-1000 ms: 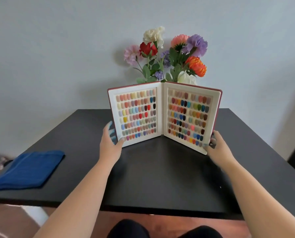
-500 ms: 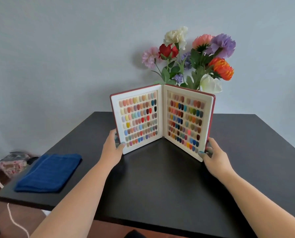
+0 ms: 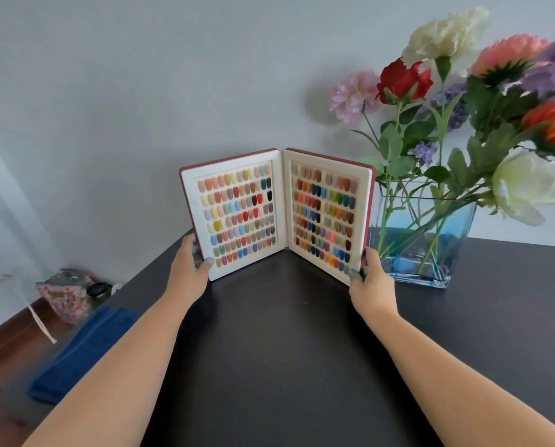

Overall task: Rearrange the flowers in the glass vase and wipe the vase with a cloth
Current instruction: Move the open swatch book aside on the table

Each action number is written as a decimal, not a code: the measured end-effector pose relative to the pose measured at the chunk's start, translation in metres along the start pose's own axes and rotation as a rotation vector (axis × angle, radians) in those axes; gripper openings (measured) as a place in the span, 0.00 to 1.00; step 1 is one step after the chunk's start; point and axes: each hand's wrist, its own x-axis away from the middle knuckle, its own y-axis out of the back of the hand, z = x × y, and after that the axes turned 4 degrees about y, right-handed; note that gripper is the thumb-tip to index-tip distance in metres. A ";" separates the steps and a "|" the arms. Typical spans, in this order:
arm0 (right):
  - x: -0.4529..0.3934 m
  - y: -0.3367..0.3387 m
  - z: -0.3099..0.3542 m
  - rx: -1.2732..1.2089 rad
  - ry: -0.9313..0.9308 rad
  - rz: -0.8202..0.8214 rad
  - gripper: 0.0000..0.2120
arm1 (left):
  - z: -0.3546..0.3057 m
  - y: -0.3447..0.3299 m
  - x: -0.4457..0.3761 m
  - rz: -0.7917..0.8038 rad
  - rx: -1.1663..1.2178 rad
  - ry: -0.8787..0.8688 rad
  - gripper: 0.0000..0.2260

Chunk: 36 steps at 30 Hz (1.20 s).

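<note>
Both hands grasp the open red-covered nail-colour swatch book (image 3: 277, 214), left hand (image 3: 190, 269) & right hand (image 3: 371, 282) at lower corners; clear blue-tinted glass vase (image 3: 431, 240) w/ flowers (image 3: 456, 101) at 3 o'clock; blue folded cloth (image 3: 82, 353) at 8 — slide book clear w/o nudging glass.

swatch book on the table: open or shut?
Open. The swatch book stands upright in a V, both colour-chip pages facing the camera; left hand and right hand hold its outer edges.

Two bare forearms, uncovered from the lower frame edge to the wrists, with no sleeve, watch or bracelet showing. Left hand (image 3: 189, 269) and right hand (image 3: 371, 282) ringless where visible, fingers slim. Nails on the fingertips (image 3: 209, 261) painted a muted blue-grey polish, seen on the left thumb and on the right thumb alike.
</note>
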 end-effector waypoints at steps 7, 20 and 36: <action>-0.030 -0.035 0.011 0.079 0.014 -0.008 0.25 | 0.006 -0.016 -0.035 -0.029 0.006 0.013 0.24; -0.089 -0.071 0.014 0.089 -0.047 -0.020 0.26 | 0.006 -0.033 -0.083 -0.056 -0.028 0.052 0.25; -0.120 -0.094 0.006 0.118 -0.045 -0.046 0.28 | 0.002 -0.044 -0.107 -0.062 -0.040 0.085 0.26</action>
